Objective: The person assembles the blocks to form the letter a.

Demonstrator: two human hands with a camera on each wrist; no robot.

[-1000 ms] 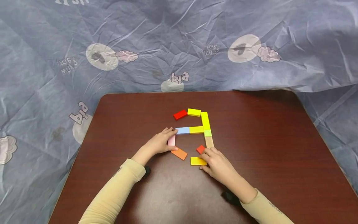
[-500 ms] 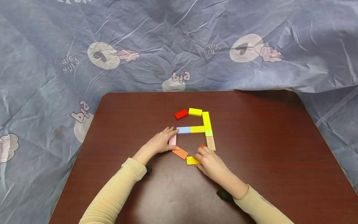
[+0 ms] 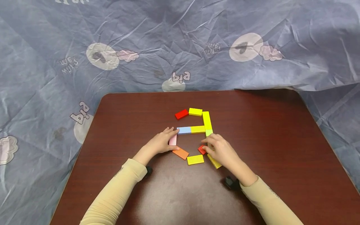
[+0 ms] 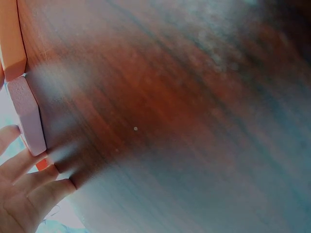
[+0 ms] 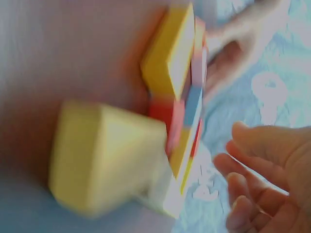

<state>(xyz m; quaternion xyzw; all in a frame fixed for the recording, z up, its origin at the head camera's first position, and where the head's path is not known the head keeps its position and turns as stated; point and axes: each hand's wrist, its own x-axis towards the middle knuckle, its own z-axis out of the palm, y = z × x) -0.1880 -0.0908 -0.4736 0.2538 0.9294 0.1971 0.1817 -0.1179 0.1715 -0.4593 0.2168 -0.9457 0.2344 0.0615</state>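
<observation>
My left hand (image 3: pixel 159 142) rests at the pink block (image 3: pixel 172 141), its thumb on the orange block (image 3: pixel 181 153) and its forefinger at the end of the blue block (image 3: pixel 184 130). In the left wrist view, straight fingers lie along the pink block (image 4: pixel 28 116). My right hand (image 3: pixel 221 150) is over the right side of the layout, fingers loosely bent around nothing, close to a small red block (image 3: pixel 201 149). Below it lies a slanted yellow block (image 3: pixel 214 161), partly covered; the tan block is mostly hidden. Another yellow block (image 3: pixel 195 159) lies between the orange and slanted ones.
Farther back on the brown table (image 3: pixel 267 131) lie a red block (image 3: pixel 181 114), a yellow block (image 3: pixel 195 112), and a long yellow piece (image 3: pixel 207 120) joined to a green block (image 3: pixel 209 132). A patterned grey-blue cloth (image 3: pixel 180 47) hangs behind.
The front yellow block slid left toward the orange block under my right hand. That hand then let go and moved up and right, uncovering the slanted yellow block. My left hand stayed put.
</observation>
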